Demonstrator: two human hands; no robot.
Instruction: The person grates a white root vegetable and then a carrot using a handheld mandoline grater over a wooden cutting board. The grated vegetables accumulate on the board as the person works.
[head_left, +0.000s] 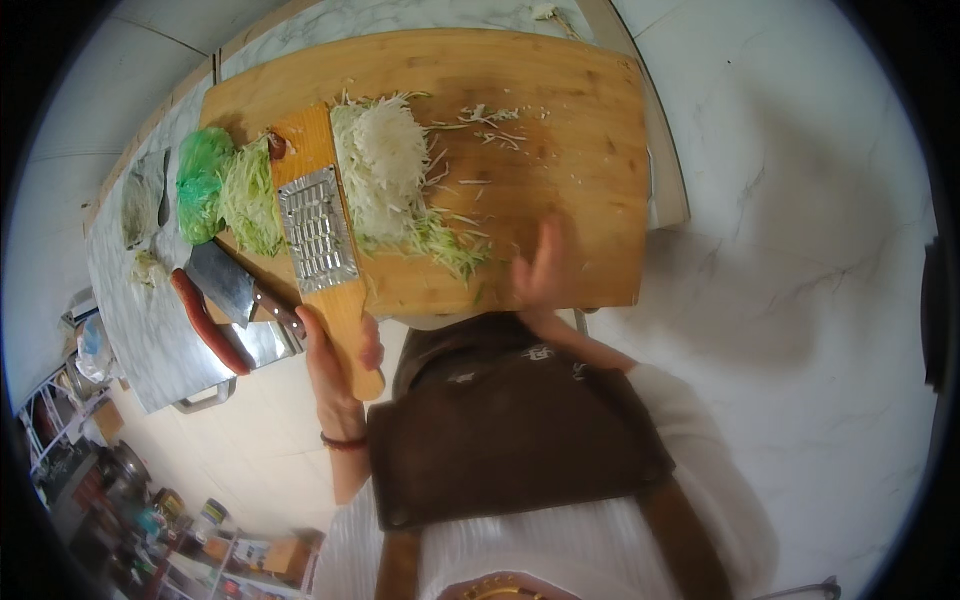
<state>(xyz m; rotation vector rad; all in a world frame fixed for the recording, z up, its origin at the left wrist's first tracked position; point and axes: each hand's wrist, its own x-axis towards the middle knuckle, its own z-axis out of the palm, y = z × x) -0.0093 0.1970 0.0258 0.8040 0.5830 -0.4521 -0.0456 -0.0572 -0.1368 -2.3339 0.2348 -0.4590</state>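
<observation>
My left hand (330, 360) grips the lower handle of a wooden grater (319, 232) with a metal shredding plate. The grater lies slanted across shredded vegetable, its top end over the cutting board. On its right side sits a heap of white shreds (386, 150), with pale green shreds (450, 244) along the lower edge. More light green shreds (255, 195) show on its left. My right hand (541, 270), blurred, is at the board's lower right with its fingers apart and nothing in them. A small reddish-brown piece (277, 145) rests near the grater's top.
The large wooden cutting board (585, 150) covers much of the marble-patterned counter (161, 352). Left of my left hand lie a cleaver (225, 281) and a long reddish carrot-like thing (206, 326). A knotted green plastic bag (202, 180) and a greyish plastic bag (145, 199) lie farther left.
</observation>
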